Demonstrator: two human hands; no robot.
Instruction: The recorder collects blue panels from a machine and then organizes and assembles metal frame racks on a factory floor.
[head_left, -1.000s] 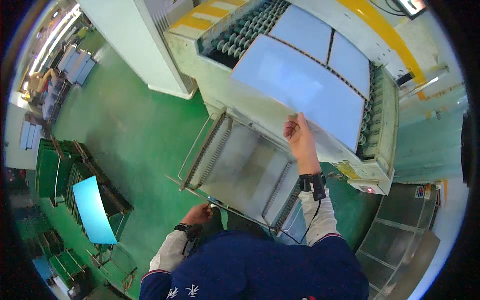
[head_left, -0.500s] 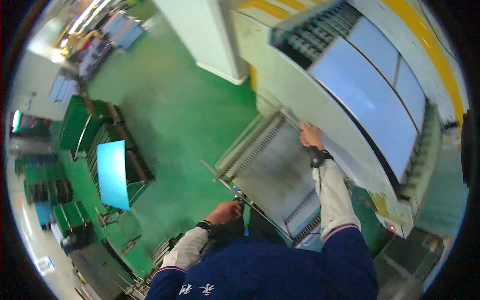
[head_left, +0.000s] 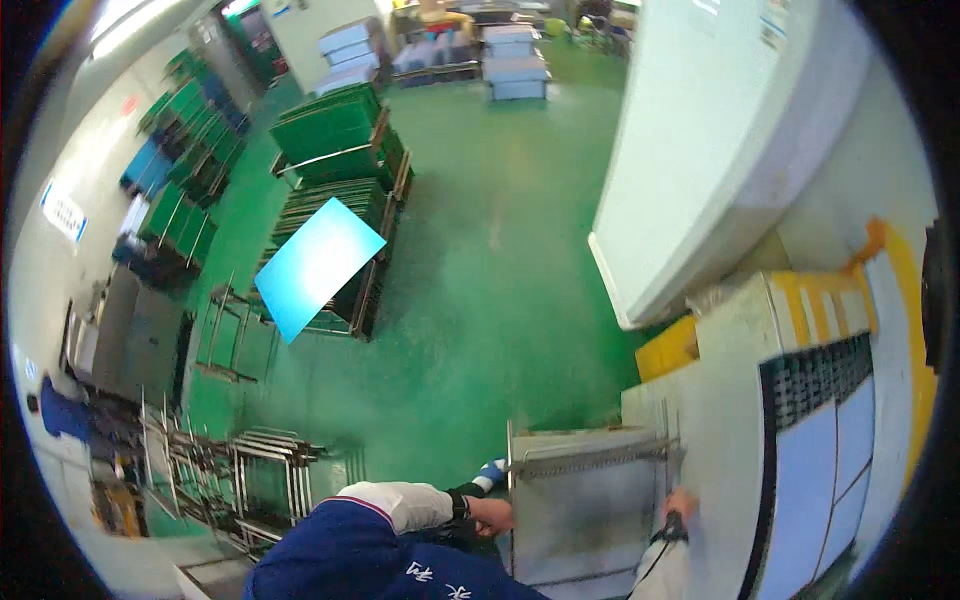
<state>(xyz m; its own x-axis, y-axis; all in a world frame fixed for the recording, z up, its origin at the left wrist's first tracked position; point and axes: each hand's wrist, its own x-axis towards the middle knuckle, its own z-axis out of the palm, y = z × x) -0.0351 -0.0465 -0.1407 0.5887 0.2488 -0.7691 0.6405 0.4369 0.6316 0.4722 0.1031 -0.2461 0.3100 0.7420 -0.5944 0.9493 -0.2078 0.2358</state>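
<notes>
Low in front of me stands a slotted metal rack [head_left: 590, 462] with toothed rails, a flat grey surface [head_left: 580, 520] showing between its sides. At the rack's left side my left hand [head_left: 490, 515] is closed, with the fingers curled against the frame. My right hand [head_left: 680, 503] is closed around the rack's right edge, beside the machine wall; its fingertips are partly hidden. Pale blue panels [head_left: 808, 490] lie on the roller conveyor [head_left: 822, 385] of the machine to the right.
A white pillar [head_left: 690, 150] rises beyond the machine. Far left, a bright blue sheet [head_left: 320, 268] rests against stacked green racks [head_left: 335, 135]. Bare metal frames [head_left: 270, 460] stand nearer on the left. Stacked pale blocks [head_left: 515, 65] sit at the back. A person in blue [head_left: 65, 415] is at the left edge.
My view has swung to the left, so the machine and rack now appear farther right and lower. Both hands remain at the rack's sides.
</notes>
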